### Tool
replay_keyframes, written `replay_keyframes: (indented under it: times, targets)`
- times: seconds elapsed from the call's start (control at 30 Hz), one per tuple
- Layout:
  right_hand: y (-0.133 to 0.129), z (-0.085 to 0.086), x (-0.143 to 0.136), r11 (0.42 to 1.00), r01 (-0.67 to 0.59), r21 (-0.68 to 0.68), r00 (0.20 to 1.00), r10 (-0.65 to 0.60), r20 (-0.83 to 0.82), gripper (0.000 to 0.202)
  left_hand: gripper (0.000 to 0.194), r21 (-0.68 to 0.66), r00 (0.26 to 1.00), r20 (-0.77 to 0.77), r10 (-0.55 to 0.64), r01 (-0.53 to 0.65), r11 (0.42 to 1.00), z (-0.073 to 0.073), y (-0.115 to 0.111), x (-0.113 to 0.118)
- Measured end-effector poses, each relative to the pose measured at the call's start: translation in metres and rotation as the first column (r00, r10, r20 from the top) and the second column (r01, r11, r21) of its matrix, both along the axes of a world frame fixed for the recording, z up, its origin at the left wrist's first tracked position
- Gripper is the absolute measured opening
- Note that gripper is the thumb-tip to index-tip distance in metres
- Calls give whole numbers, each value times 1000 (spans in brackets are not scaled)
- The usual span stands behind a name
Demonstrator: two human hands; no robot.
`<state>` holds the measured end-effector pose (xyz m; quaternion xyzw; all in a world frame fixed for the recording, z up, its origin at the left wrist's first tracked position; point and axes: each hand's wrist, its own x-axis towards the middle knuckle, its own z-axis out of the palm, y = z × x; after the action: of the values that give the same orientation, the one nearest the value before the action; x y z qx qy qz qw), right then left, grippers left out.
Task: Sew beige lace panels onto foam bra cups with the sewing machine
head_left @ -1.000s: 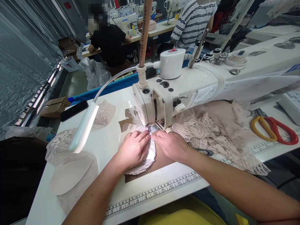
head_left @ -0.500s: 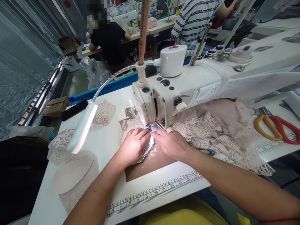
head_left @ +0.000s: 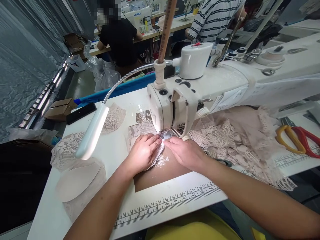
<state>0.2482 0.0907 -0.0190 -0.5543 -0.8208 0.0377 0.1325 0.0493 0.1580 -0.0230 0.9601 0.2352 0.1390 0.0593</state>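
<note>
A white sewing machine (head_left: 172,106) stands over the table with its needle area lit. Just left of the needle, my left hand (head_left: 145,150) presses on pale lace fabric (head_left: 140,130), fingers together and pointing at the presser foot. My right hand (head_left: 186,151) is closed at the right of the needle, its fingertips at the fabric's edge. What the right fingertips pinch is too small to make out. Both hands rest above a brown plate (head_left: 162,176). The needle and the seam are mostly hidden by the machine head and my fingers.
Lace cup pieces (head_left: 77,183) lie at the left beside a lamp (head_left: 92,133) and a black phone-like object (head_left: 81,113). Right of the machine are heaped lace (head_left: 227,140), small snips (head_left: 222,162) and red-and-yellow-handled scissors (head_left: 303,140). Two people sit beyond.
The whole view has shifted slightly, so the machine appears further right. Less of the lace piece shows below my left hand. Both hands keep nearly the same pose at the needle.
</note>
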Motion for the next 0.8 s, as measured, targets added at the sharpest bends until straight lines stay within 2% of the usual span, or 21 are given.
replay_keyframes:
  times: [0.2,0.47,0.63,0.7,0.8]
  targets:
    - [1,1,-2,999,37,-5,999,-37,18,35,35,42,999,-23,41,-40,998,4,0,-1]
    - [0,-2,-1,994,109,-10,993,-109,42,33,38,10,998,-51,-24,25,1000,13,-7,-3]
    - [0,0,1,999,38,-24,999,-38,15,34,37,19,992,-64,-109,110,994,15,-5,-4]
    - [-1,1,1,999,2,-40,999,-1,38,35,36,20,987,-72,-144,145,989,14,-3,-5]
    - [-1,5,-2,998,13,-66,996,-7,94,38,37,23,985,-76,-156,158,987,12,-2,-7]
